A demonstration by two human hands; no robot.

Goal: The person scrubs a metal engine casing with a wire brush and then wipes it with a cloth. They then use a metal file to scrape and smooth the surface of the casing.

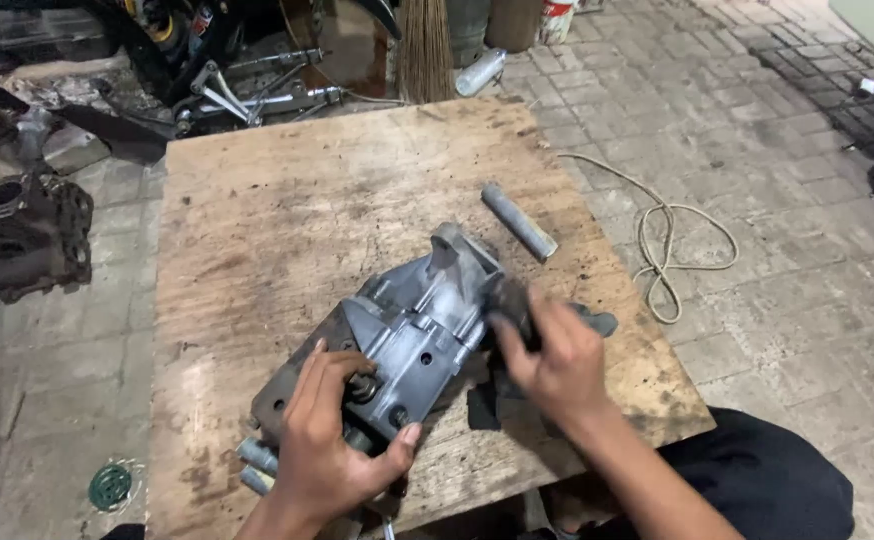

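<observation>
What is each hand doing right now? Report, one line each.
Left hand: closed around the near end of the grey cast-metal housing, holding it on the wooden board.
Right hand: closed on a dark cloth pressed against the housing.

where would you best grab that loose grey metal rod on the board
Probably around the middle of the grey rod, from above, fingers across its width. It lies flat and alone on the wooden board, slanting away from the metal housing, both long sides free.

Between our hands (332, 440) (555, 365) the metal housing (407, 330) lies on the board (287, 200); beyond our right hand, a rod (519, 221)
</observation>
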